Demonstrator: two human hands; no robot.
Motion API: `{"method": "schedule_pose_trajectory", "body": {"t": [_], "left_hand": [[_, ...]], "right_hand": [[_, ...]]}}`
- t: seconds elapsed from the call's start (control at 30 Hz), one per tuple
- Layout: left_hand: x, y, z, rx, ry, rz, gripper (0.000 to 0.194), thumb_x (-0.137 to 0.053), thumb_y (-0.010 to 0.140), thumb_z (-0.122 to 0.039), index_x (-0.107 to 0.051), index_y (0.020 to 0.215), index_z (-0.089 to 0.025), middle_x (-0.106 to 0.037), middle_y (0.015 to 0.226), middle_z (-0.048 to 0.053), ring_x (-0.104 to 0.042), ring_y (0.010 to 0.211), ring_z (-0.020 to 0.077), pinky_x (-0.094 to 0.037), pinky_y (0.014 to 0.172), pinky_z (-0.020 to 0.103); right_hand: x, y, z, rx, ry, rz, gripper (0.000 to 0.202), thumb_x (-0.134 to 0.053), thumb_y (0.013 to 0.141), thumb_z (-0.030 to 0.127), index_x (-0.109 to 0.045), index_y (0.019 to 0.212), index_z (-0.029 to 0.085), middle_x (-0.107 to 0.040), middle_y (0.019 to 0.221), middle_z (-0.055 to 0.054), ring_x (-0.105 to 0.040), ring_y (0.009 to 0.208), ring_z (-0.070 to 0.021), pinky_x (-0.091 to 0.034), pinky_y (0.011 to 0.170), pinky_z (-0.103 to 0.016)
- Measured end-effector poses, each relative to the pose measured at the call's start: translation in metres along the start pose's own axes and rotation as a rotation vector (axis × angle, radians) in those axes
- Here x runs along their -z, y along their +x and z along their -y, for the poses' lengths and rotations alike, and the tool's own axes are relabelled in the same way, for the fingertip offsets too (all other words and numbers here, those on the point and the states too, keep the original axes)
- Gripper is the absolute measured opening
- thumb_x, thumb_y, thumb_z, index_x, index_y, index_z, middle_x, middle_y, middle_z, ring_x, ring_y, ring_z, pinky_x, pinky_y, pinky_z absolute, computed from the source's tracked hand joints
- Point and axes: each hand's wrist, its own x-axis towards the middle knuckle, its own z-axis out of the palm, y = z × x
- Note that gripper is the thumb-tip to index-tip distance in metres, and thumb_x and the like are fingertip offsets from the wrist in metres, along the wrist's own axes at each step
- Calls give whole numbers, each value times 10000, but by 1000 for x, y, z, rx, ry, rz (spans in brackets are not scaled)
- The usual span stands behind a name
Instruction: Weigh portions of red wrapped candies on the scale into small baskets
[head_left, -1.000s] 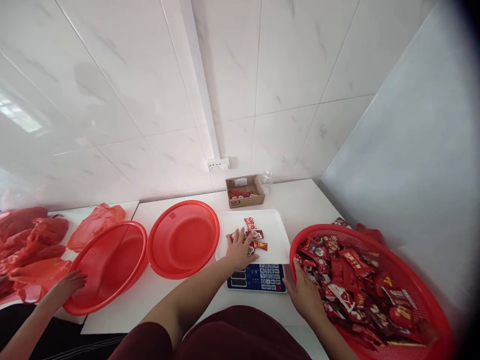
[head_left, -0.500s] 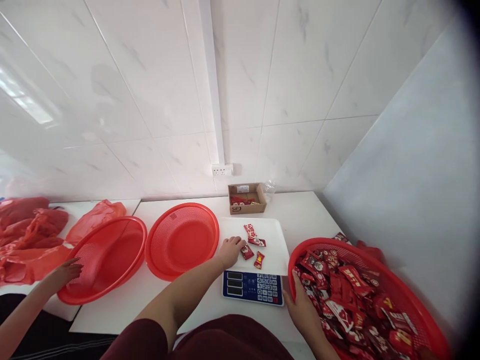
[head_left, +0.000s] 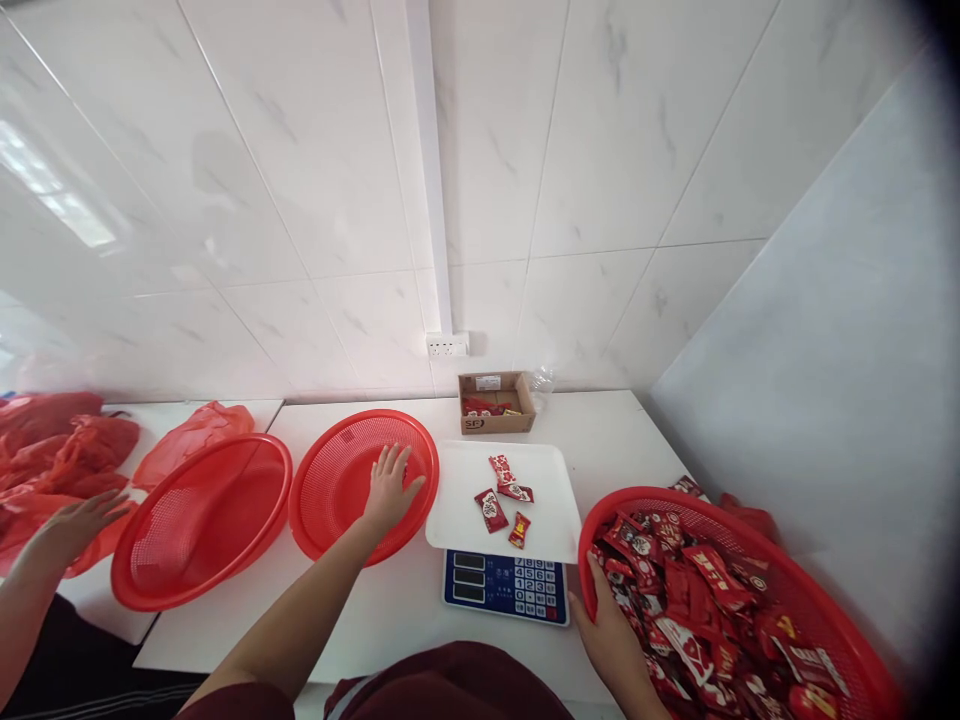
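Observation:
My left hand [head_left: 390, 488] is over the middle red basket [head_left: 330, 465], fingers spread, with a small dark piece showing just beside the fingers. Against the near left rim of the large red basket [head_left: 840, 640] rests my right hand [head_left: 609, 630], its thumb and fingers around the edge. That basket is full of red wrapped packets [head_left: 694, 620]. Several small red packets [head_left: 491, 510] lie on the white tray [head_left: 457, 520] of the scale. The scale's blue keypad panel [head_left: 495, 585] shows below the tray.
A small cardboard box [head_left: 496, 425] with red packets stands by the wall. Another red basket [head_left: 202, 520] sits further left, near red plastic bags [head_left: 67, 450]. Another person's hand [head_left: 82, 520] is at the far left. A wall socket [head_left: 448, 345] is above the table.
My left hand has moved left from the tray to over the middle basket, its fingers now spread. The other person's hand has lifted away from the left basket, leftward.

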Motion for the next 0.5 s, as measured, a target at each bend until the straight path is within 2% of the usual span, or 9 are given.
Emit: {"method": "schedule_pose_trajectory", "body": {"t": [0.07,0.2,0.27,0.37,0.5], "left_hand": [[-13,-10,-12,-121,61,87,605,-451,867,-478,-335,1399,-215,-243,1514,117,-100,1413,312,-162,1111,548],[-48,-21,-59,-419,56,368,766,-477,792,-630,-238,1441,-300,-72,1553,91,-35,1416,324,-106,1117,555],[-64,-21,-82,-470,43,458,879,-483,734,-705,-160,1457,-321,-18,1555,94,-10,1411,349,-87,1102,589],[-82,-13,-102,-484,50,497,990,-452,675,-783,-104,1468,-303,15,1551,122,19,1400,392,-41,1073,638],[-94,7,-107,-596,77,486,991,-408,663,-814,-155,1464,-288,20,1551,126,48,1389,423,-1,1048,665]], "right_hand": [[1,0,0,-16,2,4,727,-317,803,494,-214,1449,177,-325,1481,-122,-364,1321,-280,-342,1027,-418],[1,0,1,-37,4,-2,725,-327,803,493,-214,1448,182,-328,1479,-120,-369,1318,-284,-353,1019,-429],[1,0,0,-29,2,4,730,-325,804,490,-205,1450,172,-319,1483,-126,-364,1322,-284,-356,1018,-427],[0,1,0,-15,-6,7,729,-318,805,485,-216,1445,151,-287,1498,-131,-346,1332,-285,-346,1030,-422],[0,1,-3,13,-7,-22,722,-328,806,464,-230,1441,136,-321,1483,-129,-331,1342,-268,-341,1041,-404]]}}
